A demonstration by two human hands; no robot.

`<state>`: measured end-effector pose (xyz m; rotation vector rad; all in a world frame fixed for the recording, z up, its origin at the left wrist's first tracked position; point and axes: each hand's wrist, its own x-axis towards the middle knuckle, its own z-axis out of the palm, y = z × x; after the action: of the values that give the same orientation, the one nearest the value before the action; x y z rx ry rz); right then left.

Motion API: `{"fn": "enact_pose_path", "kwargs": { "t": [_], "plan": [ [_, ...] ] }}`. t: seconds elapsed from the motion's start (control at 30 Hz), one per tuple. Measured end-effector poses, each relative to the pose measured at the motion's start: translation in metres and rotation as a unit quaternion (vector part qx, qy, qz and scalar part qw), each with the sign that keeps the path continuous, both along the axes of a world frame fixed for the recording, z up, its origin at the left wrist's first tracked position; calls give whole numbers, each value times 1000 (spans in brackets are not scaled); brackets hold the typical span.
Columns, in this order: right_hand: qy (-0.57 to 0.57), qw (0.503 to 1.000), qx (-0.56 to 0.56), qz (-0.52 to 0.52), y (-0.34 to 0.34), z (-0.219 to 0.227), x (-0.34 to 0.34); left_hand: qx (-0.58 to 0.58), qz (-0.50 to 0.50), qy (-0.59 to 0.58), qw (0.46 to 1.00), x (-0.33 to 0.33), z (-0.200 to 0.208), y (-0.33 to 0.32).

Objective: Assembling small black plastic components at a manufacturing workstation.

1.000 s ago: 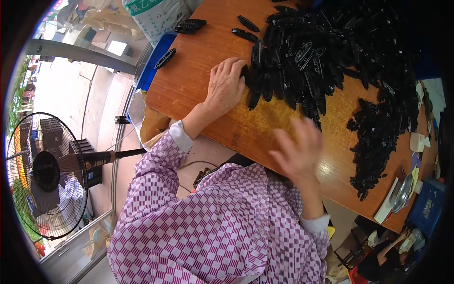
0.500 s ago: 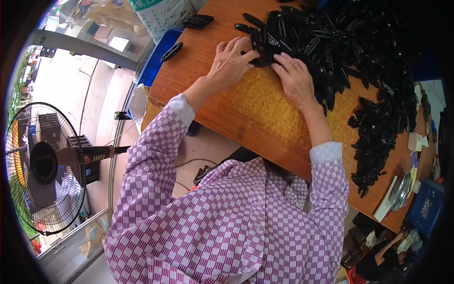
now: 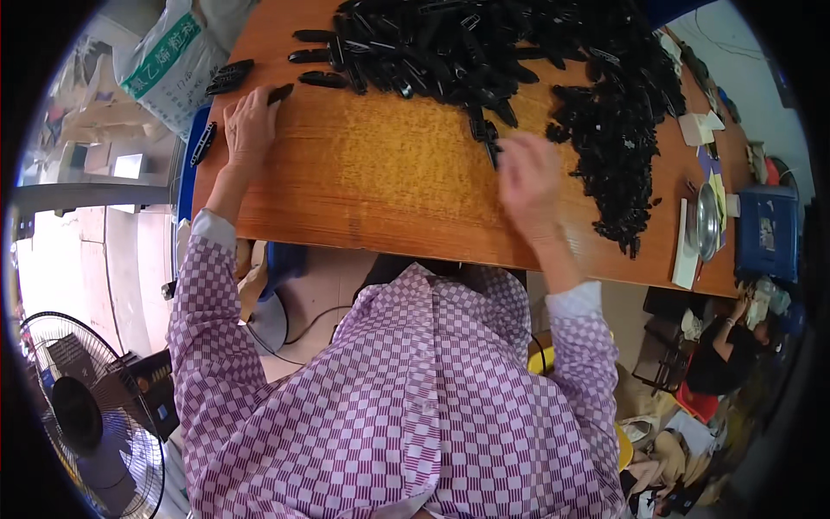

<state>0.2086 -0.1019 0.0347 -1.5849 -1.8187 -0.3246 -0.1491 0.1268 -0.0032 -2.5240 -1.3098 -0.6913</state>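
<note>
Elongated black plastic pieces (image 3: 424, 56), heaped on far side of brown wooden tabletop (image 3: 398, 186); sm. black parts (image 3: 614, 164) to R. L hand (image 3: 250, 131) holds 1 pc. (image 3: 280, 93) nr. tabletop's L end; R hand (image 3: 530, 180), blurred, beside pcs. at near edge, grip can't be told.

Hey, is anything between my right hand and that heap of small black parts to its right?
Nothing visible: only wooden tabletop shows between your blurred right hand and the heap of small black parts.
</note>
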Motion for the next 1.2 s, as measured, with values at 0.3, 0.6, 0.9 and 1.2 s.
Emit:
{"fn": "enact_pose_path", "kwargs": {
  "t": [0.3,0.6,0.9,1.2],
  "plan": [
    [-77,968,-143,-191,-4,-4,113,-432,-91,-634,635,78,50,-48],
    [-151,958,-188,-157,16,-4,101,-669,-238,-651,268,153,48,-157],
    [135,980,-113,-93,-4,-2,98,-681,-253,-648,231,171,47,-183],
    [847,470,-169,179,-41,14,50,-703,-224,-638,223,176,28,-194]
  ]
}}
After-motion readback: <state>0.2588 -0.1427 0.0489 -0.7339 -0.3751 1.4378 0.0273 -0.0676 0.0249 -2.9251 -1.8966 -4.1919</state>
